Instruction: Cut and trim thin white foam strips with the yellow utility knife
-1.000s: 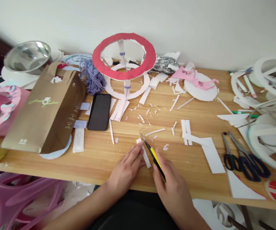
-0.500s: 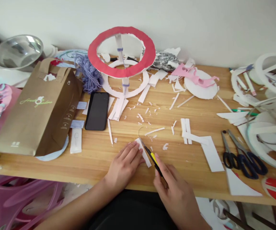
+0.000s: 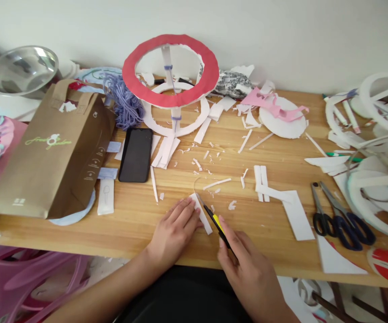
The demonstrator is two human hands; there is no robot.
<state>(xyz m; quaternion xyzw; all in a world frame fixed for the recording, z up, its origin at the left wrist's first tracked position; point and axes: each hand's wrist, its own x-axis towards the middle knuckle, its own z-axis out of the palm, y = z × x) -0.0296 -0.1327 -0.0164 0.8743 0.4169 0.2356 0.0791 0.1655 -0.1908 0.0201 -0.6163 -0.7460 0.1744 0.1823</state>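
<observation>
My left hand (image 3: 174, 230) lies flat on the wooden table (image 3: 140, 224), its fingertips pressing down a narrow white foam strip (image 3: 202, 214). My right hand (image 3: 246, 264) grips a yellow and black utility knife (image 3: 216, 221), whose blade tip rests along the strip's right edge. Small white offcuts (image 3: 214, 184) are scattered just beyond the strip.
A brown paper bag (image 3: 52, 148) and a black phone (image 3: 135, 154) lie to the left. A red ring on a white foam stand (image 3: 170, 72) sits at the back. Scissors (image 3: 335, 215) and white foam shapes (image 3: 297, 217) lie to the right, and a pink plastic stool (image 3: 22, 282) sits below.
The knife has drawn back along the strip toward me, and my right hand has moved slightly nearer the table's front edge. My left hand keeps pressing the strip.
</observation>
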